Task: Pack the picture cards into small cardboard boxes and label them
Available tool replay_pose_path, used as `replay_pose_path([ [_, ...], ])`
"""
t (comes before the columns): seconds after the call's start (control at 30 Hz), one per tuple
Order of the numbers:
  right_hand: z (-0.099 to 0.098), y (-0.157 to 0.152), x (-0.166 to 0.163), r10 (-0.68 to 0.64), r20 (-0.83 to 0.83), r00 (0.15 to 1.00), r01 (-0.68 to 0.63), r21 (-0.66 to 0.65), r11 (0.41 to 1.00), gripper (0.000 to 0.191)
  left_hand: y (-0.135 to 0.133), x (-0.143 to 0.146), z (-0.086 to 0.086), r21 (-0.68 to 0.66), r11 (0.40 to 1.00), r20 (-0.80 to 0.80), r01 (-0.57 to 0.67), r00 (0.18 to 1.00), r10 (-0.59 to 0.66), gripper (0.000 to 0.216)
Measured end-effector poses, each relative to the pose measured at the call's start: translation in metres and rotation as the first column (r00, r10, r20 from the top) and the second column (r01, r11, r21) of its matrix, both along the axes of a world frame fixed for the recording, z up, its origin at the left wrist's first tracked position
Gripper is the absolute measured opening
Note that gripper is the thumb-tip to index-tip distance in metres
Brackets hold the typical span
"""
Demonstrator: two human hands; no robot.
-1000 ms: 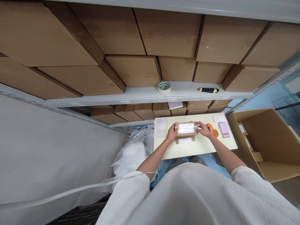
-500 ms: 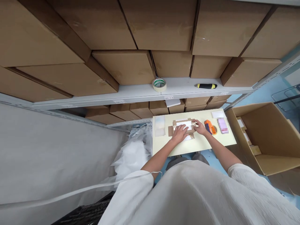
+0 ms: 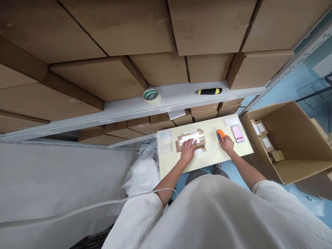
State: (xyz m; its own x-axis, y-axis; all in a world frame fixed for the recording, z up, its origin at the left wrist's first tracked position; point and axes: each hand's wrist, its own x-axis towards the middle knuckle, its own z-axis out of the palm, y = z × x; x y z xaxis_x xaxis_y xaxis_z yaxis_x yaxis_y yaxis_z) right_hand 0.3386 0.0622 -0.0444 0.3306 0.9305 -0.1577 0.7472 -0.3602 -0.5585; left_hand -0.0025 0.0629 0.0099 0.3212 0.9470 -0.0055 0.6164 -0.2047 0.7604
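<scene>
A small taped cardboard box [image 3: 201, 138] with a white label lies on the pale tabletop [image 3: 171, 164]. Resting flat on its top is my left hand [image 3: 188, 149], fingers spread. To the right, my right hand [image 3: 227, 144] is wrapped round an orange tape dispenser [image 3: 220, 134] at the table's right half; part of the dispenser is hidden by the fingers. Under the box's near edge a strip of white and brown packaging [image 3: 200, 150] shows. A blurred pink item [image 3: 237, 134] lies just right of the dispenser.
A large open carton [image 3: 301, 141] with several small labelled boxes stands right of the table. Shelves [image 3: 178, 95] with cartons rise ahead, holding a tape roll [image 3: 151, 96] and a black-and-yellow utility knife [image 3: 209, 91]. White plastic bags [image 3: 142, 166] hang at the left. A white cable crosses at lower left.
My right hand has left the box's right end and closed round the orange tape dispenser. My left hand stays on the box. The view has shifted to the right.
</scene>
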Motion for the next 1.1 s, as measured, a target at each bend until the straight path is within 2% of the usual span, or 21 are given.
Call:
replay_pose_path([
  [0.17,-0.011,0.004,0.000,-0.008,-0.028,1.000,0.004,-0.147,0.989,0.027,0.000,0.003,0.005,0.008,1.000,-0.032,-0.009,0.999,0.009,0.041],
  [0.37,-0.002,0.004,0.004,0.033,-0.033,0.999,-0.038,-0.154,0.987,0.022,0.001,0.000,0.003,-0.011,1.000,-0.022,-0.020,1.000,0.019,0.040],
  [0.47,0.013,0.005,0.007,0.038,-0.011,0.999,-0.040,-0.161,0.986,0.027,0.002,-0.003,-0.001,0.006,1.000,-0.034,0.003,0.999,-0.003,0.040],
  [0.6,0.044,0.016,0.005,0.051,-0.010,0.999,-0.051,-0.095,0.994,0.035,0.004,-0.005,-0.008,0.059,0.998,-0.070,0.035,0.997,-0.031,0.041],
  [0.7,0.074,0.034,-0.003,0.072,-0.131,0.989,-0.076,-0.026,0.997,0.035,0.002,-0.006,-0.013,0.110,0.991,-0.184,0.077,0.981,-0.056,0.047],
  [0.77,0.095,0.048,-0.014,0.128,-0.304,0.944,-0.134,0.000,0.991,0.035,0.001,-0.008,-0.016,0.145,0.983,-0.259,0.115,0.963,-0.075,0.052],
  [0.9,0.132,0.074,-0.047,0.271,-0.623,0.734,-0.317,0.039,0.948,0.033,0.000,-0.016,-0.025,0.188,0.961,-0.298,0.202,0.944,-0.140,0.066],
  [1.0,0.143,0.086,-0.079,0.307,-0.704,0.640,-0.410,0.024,0.912,0.029,0.002,-0.023,-0.030,0.200,0.950,-0.245,0.241,0.951,-0.189,0.073],
  [1.1,0.141,0.092,-0.108,0.311,-0.718,0.623,-0.444,0.003,0.896,0.027,0.005,-0.027,-0.029,0.213,0.951,-0.179,0.223,0.966,-0.186,0.068],
])
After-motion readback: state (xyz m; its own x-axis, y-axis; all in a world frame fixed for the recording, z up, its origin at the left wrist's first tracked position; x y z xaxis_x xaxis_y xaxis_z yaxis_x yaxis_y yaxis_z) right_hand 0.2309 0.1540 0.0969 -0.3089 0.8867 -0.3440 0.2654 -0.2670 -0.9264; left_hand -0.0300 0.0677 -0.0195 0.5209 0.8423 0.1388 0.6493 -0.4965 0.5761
